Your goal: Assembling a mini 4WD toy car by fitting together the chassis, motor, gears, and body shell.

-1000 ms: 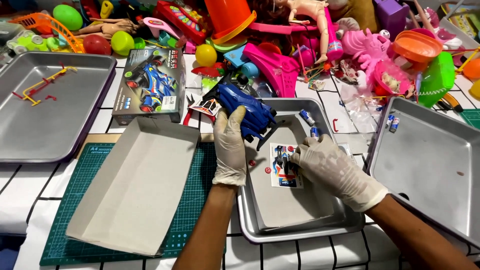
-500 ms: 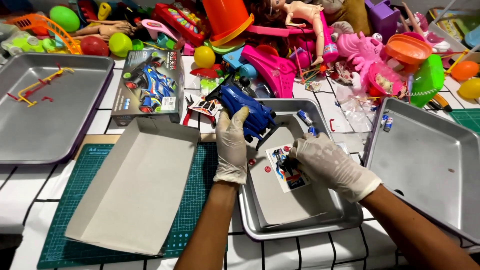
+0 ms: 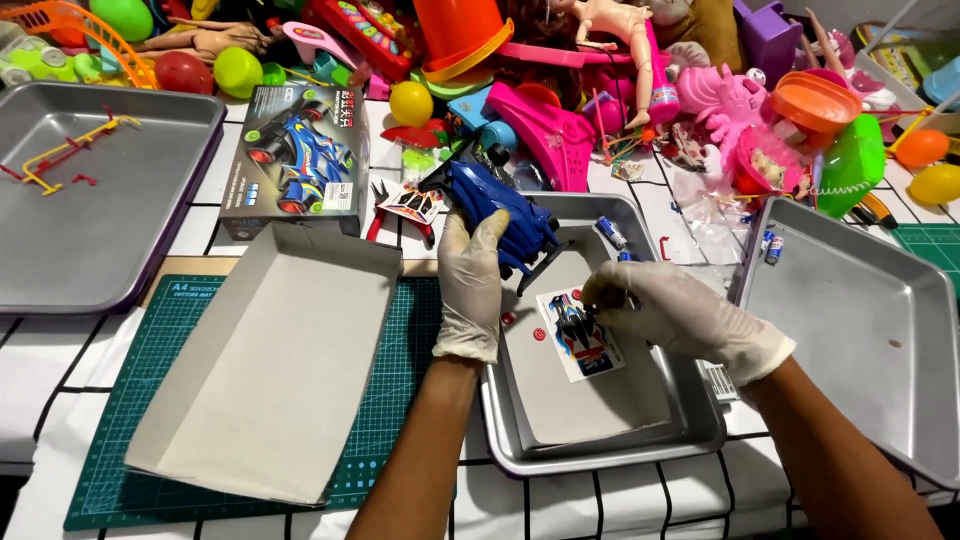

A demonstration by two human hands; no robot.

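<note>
My left hand [image 3: 472, 282], in a white glove, grips a blue toy race car [image 3: 500, 206] and holds it tilted over the near-left corner of the middle metal tray [image 3: 600, 455]. My right hand [image 3: 672, 315], also gloved, rests on a white sticker sheet [image 3: 580, 335] lying in that tray, fingertips pinched at the sheet's upper right edge. Whether a sticker is between the fingers is hidden. Two small batteries [image 3: 612, 234] lie at the tray's far side.
An open grey cardboard box lid [image 3: 270, 360] lies on a green cutting mat [image 3: 390, 400]. The toy car's printed box [image 3: 295, 160] and red pliers [image 3: 385, 205] sit behind it. Metal trays stand at left [image 3: 90, 240] and right [image 3: 860, 340]. Piled toys [image 3: 620, 90] fill the back.
My right hand slid slightly left along the sticker sheet and pinched at its edge. My left hand kept the blue car nearly still.
</note>
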